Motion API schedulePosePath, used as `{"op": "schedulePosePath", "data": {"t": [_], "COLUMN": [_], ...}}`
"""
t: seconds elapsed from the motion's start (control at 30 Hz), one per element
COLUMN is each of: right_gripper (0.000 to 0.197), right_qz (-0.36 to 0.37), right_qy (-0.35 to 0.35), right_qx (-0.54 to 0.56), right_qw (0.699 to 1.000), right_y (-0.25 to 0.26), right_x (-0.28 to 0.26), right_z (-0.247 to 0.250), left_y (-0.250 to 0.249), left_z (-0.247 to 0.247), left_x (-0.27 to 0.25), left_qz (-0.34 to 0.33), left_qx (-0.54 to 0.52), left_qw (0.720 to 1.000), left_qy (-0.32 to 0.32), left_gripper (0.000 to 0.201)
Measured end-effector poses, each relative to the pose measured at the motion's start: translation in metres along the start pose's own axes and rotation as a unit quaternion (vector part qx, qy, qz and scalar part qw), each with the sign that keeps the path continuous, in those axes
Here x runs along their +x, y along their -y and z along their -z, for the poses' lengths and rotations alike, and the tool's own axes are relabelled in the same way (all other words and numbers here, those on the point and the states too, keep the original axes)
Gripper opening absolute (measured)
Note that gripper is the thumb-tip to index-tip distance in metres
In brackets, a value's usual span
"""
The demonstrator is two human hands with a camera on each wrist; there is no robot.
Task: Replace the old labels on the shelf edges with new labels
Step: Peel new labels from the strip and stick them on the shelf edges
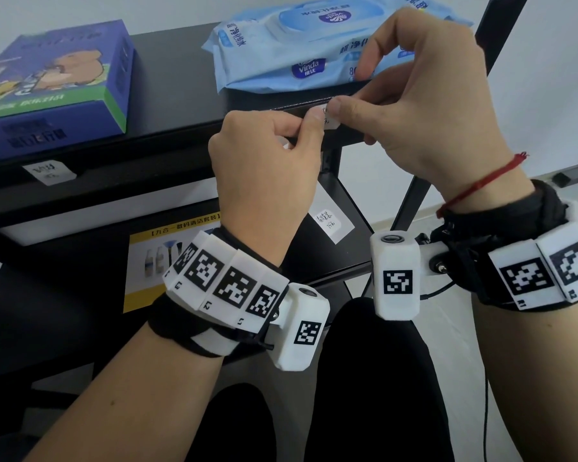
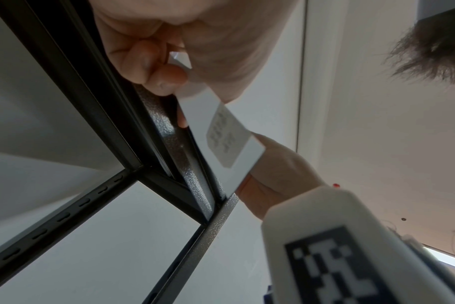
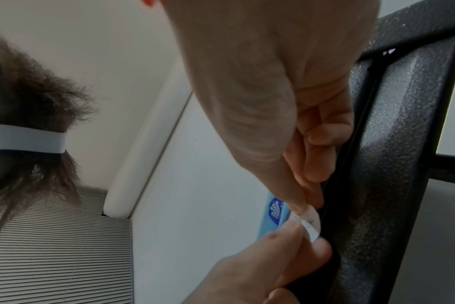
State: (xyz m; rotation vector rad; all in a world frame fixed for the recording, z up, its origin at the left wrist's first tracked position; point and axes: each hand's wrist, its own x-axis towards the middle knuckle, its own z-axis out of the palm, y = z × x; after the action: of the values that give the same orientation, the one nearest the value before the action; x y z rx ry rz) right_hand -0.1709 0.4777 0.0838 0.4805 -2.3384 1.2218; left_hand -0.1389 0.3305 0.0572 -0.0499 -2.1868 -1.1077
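Note:
A small white handwritten label (image 1: 328,119) sits at the black shelf edge (image 1: 347,133) below the wipes pack. My left hand (image 1: 311,123) pinches its left end between thumb and forefinger. My right hand (image 1: 342,106) pinches its right end, thumb on the front. The right wrist view shows the label (image 3: 309,223) curved between my right hand (image 3: 303,207) and the fingertips (image 3: 294,232) of my left. A white backing strip (image 1: 331,218) carrying another label hangs from my left hand's lower fingers. The same strip (image 2: 221,142) runs along the edge below my left hand (image 2: 159,70).
A blue wipes pack (image 1: 297,45) lies on the top shelf above the hands, and a blue box (image 1: 54,88) lies to its left. Another white label (image 1: 49,171) is stuck on the shelf edge under that box. A boxed cleaning kit (image 1: 167,258) stands on the lower shelf.

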Motion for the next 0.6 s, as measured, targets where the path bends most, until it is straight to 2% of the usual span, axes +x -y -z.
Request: {"op": "schedulePosePath", "data": {"t": [0.37,0.6], "right_gripper": [0.037,0.03], "right_qz": [-0.012,-0.02], "right_qy": [-0.013,0.0], "right_qx": [-0.03,-0.038], "right_qw": [0.999,0.999], "right_y": [-0.0057,-0.0082], "right_x": [0.002,0.0009], "right_z": [0.0067,0.0089], "left_y": [0.0021,0.0051], "left_z": [0.002,0.0058], "left_x": [0.0002,0.0011], "left_qz": [0.009,-0.001], "left_qx": [-0.008,-0.003], "left_qw": [1.0,1.0], "left_qy": [0.004,-0.001], "left_gripper": [0.035,0.028]}}
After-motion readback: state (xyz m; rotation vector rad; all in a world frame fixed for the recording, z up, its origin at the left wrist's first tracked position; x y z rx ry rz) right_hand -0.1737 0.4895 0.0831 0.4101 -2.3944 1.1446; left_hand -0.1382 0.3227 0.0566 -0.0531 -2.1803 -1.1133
